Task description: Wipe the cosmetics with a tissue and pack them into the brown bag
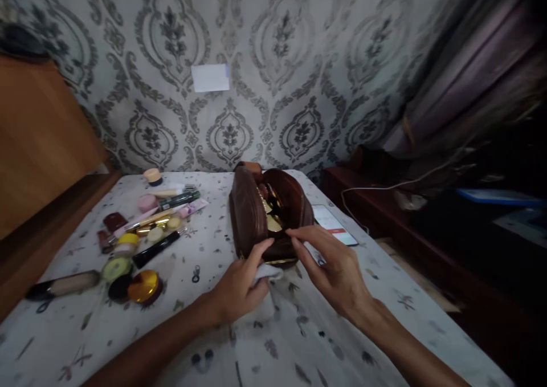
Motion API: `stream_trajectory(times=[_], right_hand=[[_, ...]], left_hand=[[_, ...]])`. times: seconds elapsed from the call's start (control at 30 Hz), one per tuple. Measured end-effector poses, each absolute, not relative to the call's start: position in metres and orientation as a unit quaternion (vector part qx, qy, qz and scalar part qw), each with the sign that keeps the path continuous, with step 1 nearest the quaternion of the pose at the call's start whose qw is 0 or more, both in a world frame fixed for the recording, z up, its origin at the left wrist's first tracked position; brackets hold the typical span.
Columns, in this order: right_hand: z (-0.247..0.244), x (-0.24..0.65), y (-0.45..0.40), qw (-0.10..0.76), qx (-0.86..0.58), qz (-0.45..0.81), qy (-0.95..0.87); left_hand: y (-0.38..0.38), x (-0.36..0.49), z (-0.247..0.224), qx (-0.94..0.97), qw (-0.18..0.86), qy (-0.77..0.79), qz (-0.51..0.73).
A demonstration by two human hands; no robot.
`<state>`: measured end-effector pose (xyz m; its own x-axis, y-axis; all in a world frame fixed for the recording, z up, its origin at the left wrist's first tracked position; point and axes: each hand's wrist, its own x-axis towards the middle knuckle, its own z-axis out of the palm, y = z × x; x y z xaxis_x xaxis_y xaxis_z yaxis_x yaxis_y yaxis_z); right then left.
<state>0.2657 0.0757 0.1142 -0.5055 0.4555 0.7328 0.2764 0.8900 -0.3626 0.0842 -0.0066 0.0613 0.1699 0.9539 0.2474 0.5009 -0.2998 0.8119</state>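
A dark brown bag [248, 216] stands unzipped on the cloth-covered table, with gold-coloured items [273, 223] inside. At its front left edge, my left hand [241, 287] is closed around a pale grey cloth [269, 272], the thumb below it and a finger reaching to the bag's rim. My right hand [335, 270] is at the bag's front right, its thumb and fingertips pinched together near the opening. Anything between those fingertips is too small to make out.
Several cosmetics, including a black tube [156, 250], an amber-lidded jar [144, 287] and a yellow-lidded jar [127, 243], lie at the left. A phone [335, 224] lies right of the bag. A wooden piece of furniture [43, 142] borders the table's left; a white cable [384, 188] runs at the right.
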Motion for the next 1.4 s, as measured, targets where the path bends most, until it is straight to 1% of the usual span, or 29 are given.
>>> stream_trajectory(times=[0.1,0.2,0.37,0.5,0.63,0.73,0.8,0.9,0.97,1.27,1.4], right_hand=[[0.104,0.259,0.066,0.472,-0.202,0.113,-0.851],[0.097,0.248,0.054,0.490,-0.178,0.116,-0.846],[0.078,0.220,0.033,0.471,-0.125,0.161,-0.859],[0.061,0.193,0.025,0.431,-0.140,0.250,-0.856],[0.050,0.164,0.024,0.397,-0.184,0.370,-0.819],[0.039,0.142,0.025,0.384,-0.218,0.465,-0.767],[0.028,0.130,0.026,0.392,-0.242,0.502,-0.731],[0.011,0.120,0.023,0.426,-0.264,0.504,-0.703],[0.004,0.118,0.022,0.433,-0.262,0.504,-0.700],[0.005,0.125,0.024,0.394,-0.267,0.538,-0.696],[0.007,0.126,0.022,0.395,-0.268,0.534,-0.698]], left_hand=[[-0.012,0.081,0.072,0.703,0.268,0.545,0.370],[-0.019,0.073,0.078,0.709,0.245,0.543,0.378],[-0.034,0.054,0.065,0.707,0.200,0.550,0.396],[-0.045,0.035,0.047,0.685,0.164,0.602,0.376],[-0.051,0.017,0.036,0.650,0.134,0.651,0.369],[-0.052,0.008,0.034,0.622,0.120,0.676,0.377],[-0.052,0.004,0.034,0.616,0.118,0.682,0.377],[-0.053,0.001,0.034,0.617,0.116,0.688,0.363],[-0.053,0.000,0.034,0.620,0.115,0.690,0.355],[-0.057,0.002,0.032,0.641,0.111,0.685,0.329],[-0.058,0.002,0.032,0.646,0.101,0.689,0.313]])
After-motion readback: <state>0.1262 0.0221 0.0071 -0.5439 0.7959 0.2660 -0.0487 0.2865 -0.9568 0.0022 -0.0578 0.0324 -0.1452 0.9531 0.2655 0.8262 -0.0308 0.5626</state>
